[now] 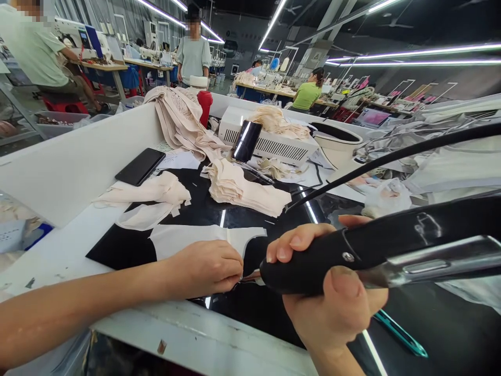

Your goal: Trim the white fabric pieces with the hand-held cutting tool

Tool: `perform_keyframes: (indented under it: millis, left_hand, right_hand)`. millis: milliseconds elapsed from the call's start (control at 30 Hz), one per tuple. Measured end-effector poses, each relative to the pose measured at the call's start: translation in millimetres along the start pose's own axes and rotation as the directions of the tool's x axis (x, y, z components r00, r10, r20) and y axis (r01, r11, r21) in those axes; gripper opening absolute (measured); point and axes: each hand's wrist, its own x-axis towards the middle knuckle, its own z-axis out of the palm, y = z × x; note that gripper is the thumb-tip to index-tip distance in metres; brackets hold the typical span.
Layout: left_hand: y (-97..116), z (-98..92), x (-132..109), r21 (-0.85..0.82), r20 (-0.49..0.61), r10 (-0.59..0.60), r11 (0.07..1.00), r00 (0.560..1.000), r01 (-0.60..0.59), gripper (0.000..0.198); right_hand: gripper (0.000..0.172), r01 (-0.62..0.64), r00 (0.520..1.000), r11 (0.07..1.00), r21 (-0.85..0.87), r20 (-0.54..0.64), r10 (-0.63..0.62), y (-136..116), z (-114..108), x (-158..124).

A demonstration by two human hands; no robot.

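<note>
Right hand (pixel 332 292) wrapped tight around black-handled cutting tool with metal body (pixel 391 250). Left hand (pixel 207 269) pinching, near the tip, pale beige cut fabric piece (pixel 195 237) flat on glossy black worktop (pixel 450 329). Risk: probably nicked fingertips, so close.

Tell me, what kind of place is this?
It looks like a clothing factory. Stacks of cut cream fabric pieces lie on the worktable, rows of sewing machines stand behind with people working at them, and the person's right hand holds a black corded tool.
</note>
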Motion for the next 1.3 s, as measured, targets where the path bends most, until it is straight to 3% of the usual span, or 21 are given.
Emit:
perform_keyframes:
  millis: [300, 467, 967, 1300]
  left_hand:
    - [-1, -5.1, 1, 0.099, 0.015, -0.058, 0.993, 0.998, 0.057, 0.007]
    - [-2, -1.3, 1, 0.131, -0.03, 0.029, 0.991, 0.999, -0.025, 0.013]
    - [-9, -15.4, -5, 0.165, 0.094, 0.147, 0.973, 0.985, -0.161, 0.019]
    - [-10, -14.4, -6, 0.303, 0.142, 0.213, 0.92, 0.967, -0.247, 0.022]
  right_hand:
    - [0.047, -0.01, 1.0, 0.999, 0.044, -0.019, 0.011, -1, 1, -1]
    - [0.045, -0.001, 1.0, 1.0, 0.025, 0.002, 0.001, 0, 1, -1]
    - [0.044, 0.029, 0.996, 0.993, 0.117, -0.088, -0.018, 3, 7, 1]
    - [0.044, 0.019, 0.996, 0.992, 0.122, -0.088, -0.008, 1, 6, 2]
